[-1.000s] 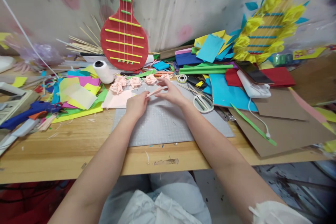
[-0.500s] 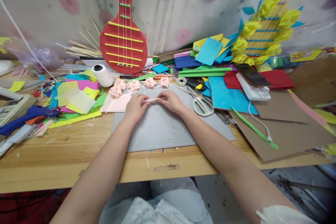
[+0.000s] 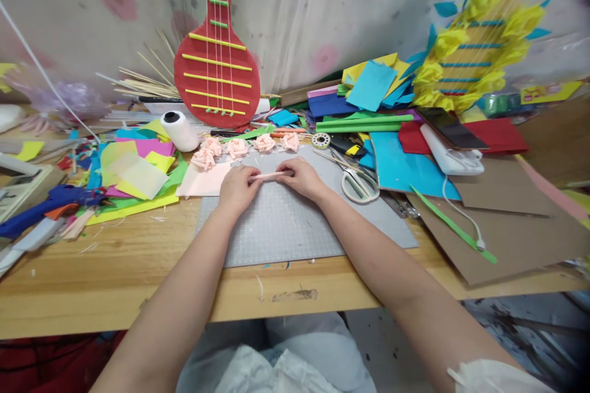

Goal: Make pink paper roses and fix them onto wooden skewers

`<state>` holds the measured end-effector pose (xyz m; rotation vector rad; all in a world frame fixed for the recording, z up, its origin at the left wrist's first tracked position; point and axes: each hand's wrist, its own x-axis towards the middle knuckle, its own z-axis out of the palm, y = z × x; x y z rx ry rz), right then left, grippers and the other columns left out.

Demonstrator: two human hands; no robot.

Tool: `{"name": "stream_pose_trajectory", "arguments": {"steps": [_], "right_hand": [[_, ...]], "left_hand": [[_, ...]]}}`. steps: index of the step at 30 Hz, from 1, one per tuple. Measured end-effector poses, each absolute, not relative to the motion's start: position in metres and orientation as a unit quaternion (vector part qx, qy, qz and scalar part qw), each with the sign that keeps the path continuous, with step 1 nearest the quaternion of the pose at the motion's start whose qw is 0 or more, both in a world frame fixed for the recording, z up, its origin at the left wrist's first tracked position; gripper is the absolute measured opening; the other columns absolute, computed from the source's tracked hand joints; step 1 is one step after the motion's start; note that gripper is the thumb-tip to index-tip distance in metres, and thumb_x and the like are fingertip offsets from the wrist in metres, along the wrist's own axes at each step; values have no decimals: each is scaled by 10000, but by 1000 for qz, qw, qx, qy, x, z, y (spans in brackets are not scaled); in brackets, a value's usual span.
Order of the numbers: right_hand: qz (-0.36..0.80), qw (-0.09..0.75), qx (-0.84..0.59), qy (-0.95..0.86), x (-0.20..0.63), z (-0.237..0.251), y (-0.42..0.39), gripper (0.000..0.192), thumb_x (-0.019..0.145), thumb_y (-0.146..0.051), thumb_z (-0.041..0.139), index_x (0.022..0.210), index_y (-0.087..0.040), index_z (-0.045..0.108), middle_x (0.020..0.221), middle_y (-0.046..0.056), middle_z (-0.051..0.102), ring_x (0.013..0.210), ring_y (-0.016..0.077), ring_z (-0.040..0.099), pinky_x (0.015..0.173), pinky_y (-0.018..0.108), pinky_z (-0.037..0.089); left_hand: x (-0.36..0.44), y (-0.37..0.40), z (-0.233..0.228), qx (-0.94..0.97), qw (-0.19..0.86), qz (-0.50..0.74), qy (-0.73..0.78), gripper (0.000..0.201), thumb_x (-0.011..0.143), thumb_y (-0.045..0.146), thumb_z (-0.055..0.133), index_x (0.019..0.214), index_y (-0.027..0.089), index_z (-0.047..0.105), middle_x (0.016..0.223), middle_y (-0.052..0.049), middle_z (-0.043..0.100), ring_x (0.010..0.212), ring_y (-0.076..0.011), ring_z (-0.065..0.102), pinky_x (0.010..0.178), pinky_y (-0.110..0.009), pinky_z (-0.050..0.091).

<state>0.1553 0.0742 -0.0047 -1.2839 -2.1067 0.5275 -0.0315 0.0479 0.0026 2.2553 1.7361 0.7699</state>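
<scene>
A narrow pale pink paper strip stretches between my two hands, just above the grey cutting mat. My left hand pinches its left end, and my right hand pinches the right end. Beyond my hands, several pink paper roses stand in a row, with more bunched at the left. A pale pink paper sheet lies beside my left hand, partly on the mat. To the right of my right hand rest scissors with pale handles.
At the left are a blue glue gun, coloured paper scraps and a white thread spool. A red paper lute leans at the back; a yellow-flowered one stands right. Brown cardboard and a white power bank lie right.
The pink strip stays between both hands and now looks slightly flatter and more visible. My view has shifted a little, so things at the right appear further right.
</scene>
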Motion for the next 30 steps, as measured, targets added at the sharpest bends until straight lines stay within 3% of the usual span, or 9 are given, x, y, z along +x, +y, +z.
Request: {"name": "stream_pose_trajectory", "arguments": {"steps": [6, 14, 20, 23, 27, 30], "right_hand": [[207, 327, -497, -777, 157, -4, 74, 76, 691, -249, 619, 745, -199, 633, 755, 16, 610, 805, 161, 503, 724, 283, 368], [321, 401, -458, -725, 170, 12, 76, 144, 662, -311, 625, 681, -172, 594, 695, -10, 592, 705, 126, 519, 692, 254, 379], [294, 363, -424, -776, 173, 28, 71, 122, 689, -291, 606, 708, -171, 598, 714, -3, 601, 714, 127, 531, 684, 249, 378], [290, 314, -387, -817, 165, 40, 62, 104, 700, -270, 591, 725, -171, 609, 742, 7, 617, 741, 131, 544, 697, 250, 386], [334, 227, -345, -848, 156, 55, 58, 120, 708, -252, 570, 780, -171, 621, 769, 7, 639, 732, 125, 566, 675, 236, 395], [326, 147, -338, -870, 150, 66, 65, 134, 691, -234, 573, 793, -167, 629, 775, 9, 648, 719, 127, 571, 648, 231, 386]], "left_hand": [[-31, 48, 4, 765, 88, 255, 584, 186, 756, 305, 513, 826, 184, 635, 842, -60, 633, 833, -209, 534, 723, -317, 394], [-34, 38, 9, 751, 98, 366, 541, 126, 732, 271, 539, 794, 180, 600, 811, -40, 613, 828, -175, 540, 757, -297, 405], [-34, 29, 30, 738, 78, 427, 517, 543, 647, 314, 644, 1144, 186, 467, 1174, -93, 515, 1094, -224, 463, 937, -375, 344], [-31, 25, 38, 753, 200, 385, 495, 571, 661, 366, 635, 1177, 203, 449, 1168, -90, 526, 1086, -223, 483, 898, -368, 383], [-25, 23, 36, 698, 473, 289, 454, 600, 687, 382, 616, 1211, 191, 393, 1014, -96, 601, 857, -186, 591, 711, -314, 462], [-19, 23, 31, 598, 614, 258, 447, 488, 692, 345, 622, 1097, 158, 425, 855, -80, 623, 670, -149, 595, 592, -278, 463]]}}
